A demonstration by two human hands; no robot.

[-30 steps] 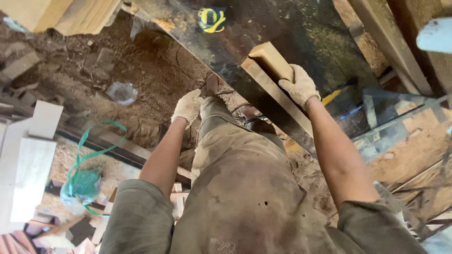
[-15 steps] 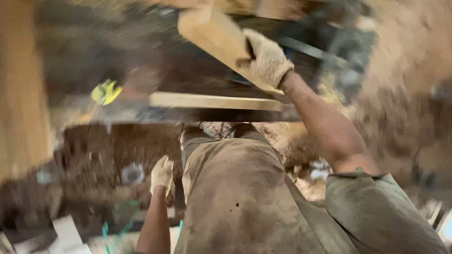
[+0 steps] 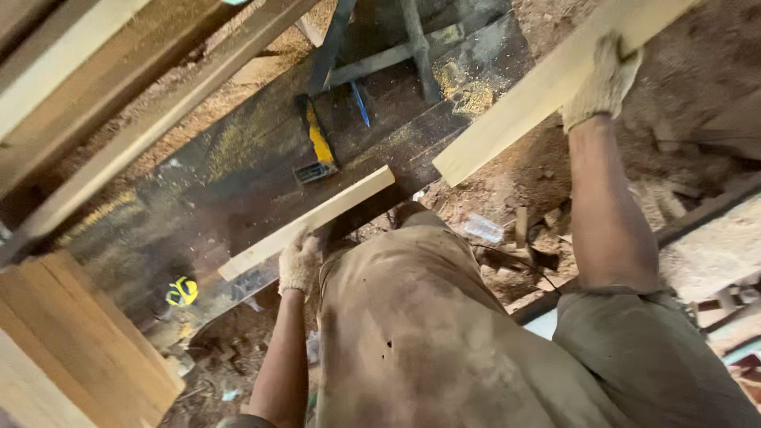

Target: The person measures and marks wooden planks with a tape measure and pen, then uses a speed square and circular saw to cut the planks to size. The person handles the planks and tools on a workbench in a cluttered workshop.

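I'm gripping a long pale plank (image 3: pixel 523 99) with my right hand (image 3: pixel 601 83), gloved fingers wrapped over its edge up near the top right, and the board is hanging in the air, slanting down toward the middle. My left hand (image 3: pixel 299 263) is resting down low by a second, narrower strip of wood (image 3: pixel 309 222) that's lying on the dark workbench top (image 3: pixel 238 182). The glove is touching the strip's near edge, but I honestly can't tell whether those fingers are clenching it or just leaning on it.

The bench surface is looking rough: dark, scuffed, dusted with yellow sawdust (image 3: pixel 464 91). A yellow and black hand tool (image 3: pixel 317 143) is lying flat on it, and a small yellow and black thing (image 3: pixel 182 291) is sitting near the bench's left end. Past the bench, the floor (image 3: pixel 539 166) is bare reddish dirt with scraps and a crumpled clear bottle (image 3: pixel 483 228). Stacked boards (image 3: pixel 75 349) are filling the bottom left corner, and more timbers (image 3: pixel 119 87) are running diagonally across the top left. My dusty trousers (image 3: pixel 412 333) are taking up the foreground.
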